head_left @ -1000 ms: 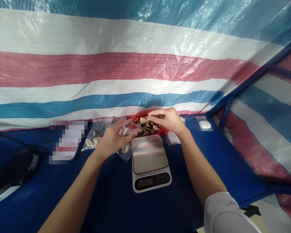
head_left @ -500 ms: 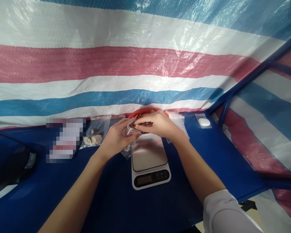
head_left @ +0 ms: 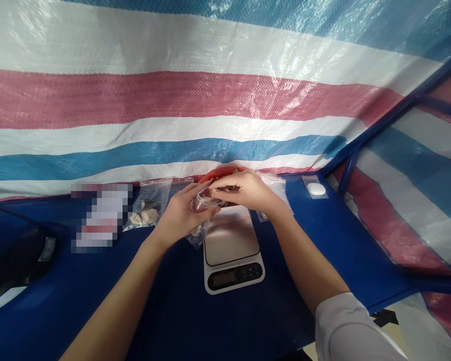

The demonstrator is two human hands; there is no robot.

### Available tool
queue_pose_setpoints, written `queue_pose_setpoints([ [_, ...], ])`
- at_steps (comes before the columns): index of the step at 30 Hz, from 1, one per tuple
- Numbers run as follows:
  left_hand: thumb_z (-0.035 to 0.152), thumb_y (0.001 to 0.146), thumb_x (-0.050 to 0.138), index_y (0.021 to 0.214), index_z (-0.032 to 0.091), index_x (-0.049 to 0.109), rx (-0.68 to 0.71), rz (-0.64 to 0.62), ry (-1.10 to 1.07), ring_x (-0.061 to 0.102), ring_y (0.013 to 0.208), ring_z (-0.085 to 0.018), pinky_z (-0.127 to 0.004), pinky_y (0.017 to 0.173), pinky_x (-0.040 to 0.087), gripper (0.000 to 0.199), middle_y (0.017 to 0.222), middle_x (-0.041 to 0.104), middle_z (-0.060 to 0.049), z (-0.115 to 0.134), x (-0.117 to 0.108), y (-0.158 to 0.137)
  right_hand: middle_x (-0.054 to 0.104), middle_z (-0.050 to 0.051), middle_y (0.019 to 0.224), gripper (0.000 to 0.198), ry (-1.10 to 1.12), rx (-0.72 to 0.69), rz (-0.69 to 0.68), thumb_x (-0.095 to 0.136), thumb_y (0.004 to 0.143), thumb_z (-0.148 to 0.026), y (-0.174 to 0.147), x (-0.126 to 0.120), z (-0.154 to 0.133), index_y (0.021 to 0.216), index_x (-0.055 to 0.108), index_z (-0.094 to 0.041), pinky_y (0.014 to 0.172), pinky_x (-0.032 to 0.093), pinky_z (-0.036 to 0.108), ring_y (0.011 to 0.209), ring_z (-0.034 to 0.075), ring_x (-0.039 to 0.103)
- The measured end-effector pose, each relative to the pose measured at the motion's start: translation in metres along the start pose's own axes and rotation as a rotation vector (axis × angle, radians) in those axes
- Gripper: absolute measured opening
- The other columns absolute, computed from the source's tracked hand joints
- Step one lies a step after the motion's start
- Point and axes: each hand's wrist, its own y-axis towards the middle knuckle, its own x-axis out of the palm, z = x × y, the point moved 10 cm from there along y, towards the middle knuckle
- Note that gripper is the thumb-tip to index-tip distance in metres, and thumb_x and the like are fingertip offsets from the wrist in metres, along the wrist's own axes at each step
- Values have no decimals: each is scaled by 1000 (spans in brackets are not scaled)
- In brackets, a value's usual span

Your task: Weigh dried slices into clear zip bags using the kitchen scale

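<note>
My left hand point(head_left: 180, 213) is closed round a clear plastic bag point(head_left: 202, 201), its mouth held apart above the far end of a white kitchen scale point(head_left: 232, 240). At that mouth, the fingertips of my right hand point(head_left: 248, 188) are pinched on a small pale dried piece point(head_left: 212, 193), mostly hidden by the fingers. Behind both hands sits a red bowl point(head_left: 209, 175) of brownish dried pieces, partly covered by my right hand. The scale's display looks dark. Below my left hand, another clear bag point(head_left: 196, 236) lies beside the scale.
Left of my hands lies a zip bag point(head_left: 145, 213) with several pale pieces. More clear bags point(head_left: 274, 185) lie right of the bowl. A bagged white oval object point(head_left: 315, 189) is farther right. A black object point(head_left: 18, 250) occupies the left; a striped sheet point(head_left: 195, 100) hangs behind the blue table point(head_left: 165, 301).
My right hand has shifted very slightly, its fingertips still at the bag's mouth. The bag's opening has changed shape a little; my left hand keeps its place.
</note>
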Motion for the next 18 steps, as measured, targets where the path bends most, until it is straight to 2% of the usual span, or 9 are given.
queue_pose_setpoints([
  [5, 48, 80, 76, 134, 18, 63, 2, 6, 13, 66, 116, -29, -42, 106, 51, 63, 133, 67, -12, -3, 0, 0, 79, 1, 98, 17, 103, -50, 76, 66, 91, -27, -2, -13, -4, 98, 81, -23, 75, 54, 27, 80, 15, 71],
  [12, 46, 82, 74, 132, 20, 64, 33, -3, -3, 66, 114, -28, -42, 103, 52, 57, 129, 68, -10, 7, 1, 1, 75, -2, 79, 16, -13, 14, -32, 66, 90, -23, 1, 8, -1, 92, 81, -24, 65, 48, 25, 65, 12, 63],
  [18, 47, 83, 74, 132, 19, 65, 45, 1, -11, 66, 112, -28, -41, 100, 54, 58, 125, 70, -9, 5, 1, 1, 74, -5, 75, 14, -94, 31, -61, 68, 90, -28, 4, 19, 5, 89, 81, -31, 76, 50, 28, 68, 14, 64],
])
